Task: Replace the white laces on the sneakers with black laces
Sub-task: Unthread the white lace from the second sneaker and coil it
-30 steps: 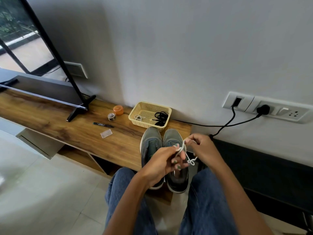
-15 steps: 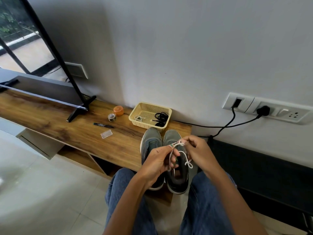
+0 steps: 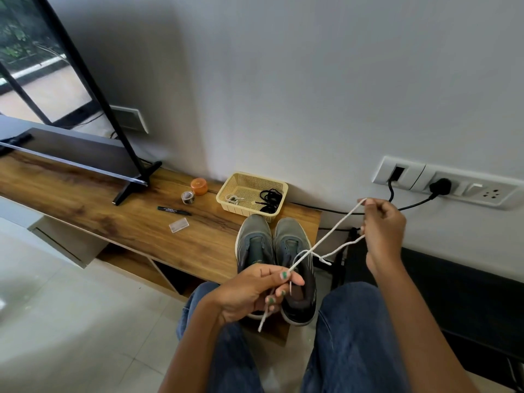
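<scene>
Both hands have parted: right hand and left hand pinch the white lace taut; black laces wait (basketed).

White lace stretched taut between my hands, above grey sneakers (pair side by side, toes toward wall). Black laces coiled in yellow basket behind sneakers.

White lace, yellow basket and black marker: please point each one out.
white lace (image 3: 331,232): head view, on the taut stretch between the hands.
yellow basket (image 3: 226,188): head view, on its left wall.
black marker (image 3: 173,210): head view, mid-barrel.
</scene>
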